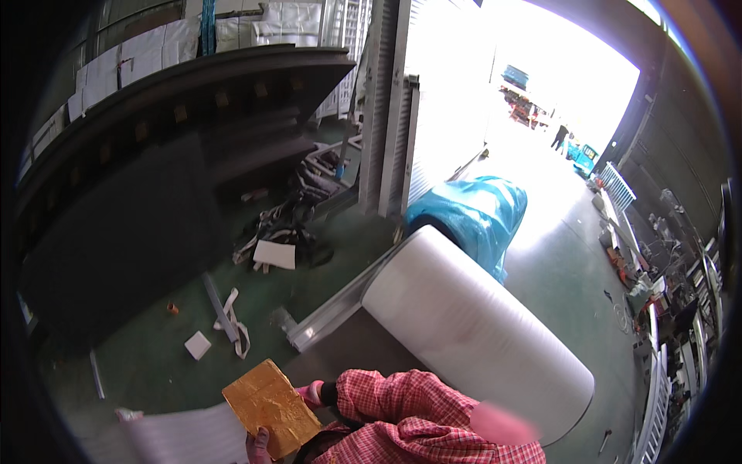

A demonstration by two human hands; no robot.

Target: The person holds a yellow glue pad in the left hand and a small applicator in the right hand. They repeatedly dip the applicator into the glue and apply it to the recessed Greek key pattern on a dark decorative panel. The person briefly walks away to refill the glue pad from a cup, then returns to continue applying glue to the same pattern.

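Observation:
A flat brown package [272,404], shiny and wrinkled as if covered in tape, is held tilted near the lower edge. My left hand [260,445] grips its near edge, the fingers lying over the top face. At the package's right side my right hand [312,394], in a pink glove, is closed on the edge; part of it is hidden. Both arms wear red checked sleeves [410,398]. Beside and beneath the package lies a pale foam sheet [182,435]. A large roll of white foam sheeting [471,325] rests just beyond my right arm.
Blue plastic sheeting [479,213] covers something behind the roll. Metal profiles [321,321] run along its left side. A large dark panel stack [124,224] stands left. Straps [286,224] and offcuts [198,346] litter the green floor. Metal parts [684,340] line the right; a distant person [560,138] stands outside.

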